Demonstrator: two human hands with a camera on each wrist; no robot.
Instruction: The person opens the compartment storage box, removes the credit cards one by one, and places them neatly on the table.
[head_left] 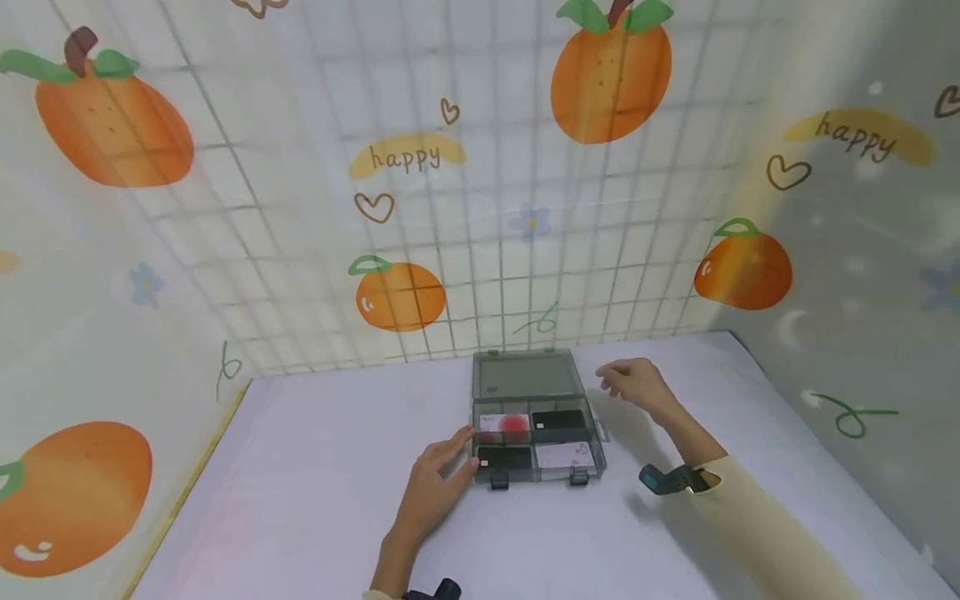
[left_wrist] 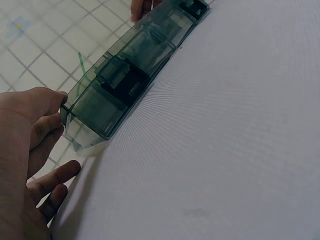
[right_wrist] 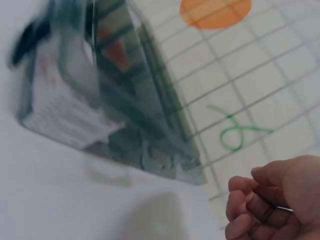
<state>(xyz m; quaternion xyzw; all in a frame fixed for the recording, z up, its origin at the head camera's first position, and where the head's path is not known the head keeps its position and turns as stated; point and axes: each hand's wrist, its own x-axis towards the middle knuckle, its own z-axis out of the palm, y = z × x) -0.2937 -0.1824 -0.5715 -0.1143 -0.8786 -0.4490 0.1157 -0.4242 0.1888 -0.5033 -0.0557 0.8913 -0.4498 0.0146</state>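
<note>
A translucent grey-green plastic box (head_left: 540,437) lies on the table with its lid (head_left: 528,375) folded back behind it. Its four-part layout shows dark cards (head_left: 505,458) and pale printed cards (head_left: 564,455) in separate compartments; one rear card (head_left: 504,423) bears a red round patch. My left hand (head_left: 438,479) rests against the box's left side, and its thumb touches the near corner in the left wrist view. Right of the lid, my right hand (head_left: 637,387) hovers with fingers (right_wrist: 239,200) loosely curled and nothing between them.
Two dark latches (head_left: 499,481) stick out from the box's front edge. The white table (head_left: 337,467) meets a hanging curtain (head_left: 480,250) printed with oranges and a grid at the back and sides. A yellow strip (head_left: 183,492) runs along the left table edge.
</note>
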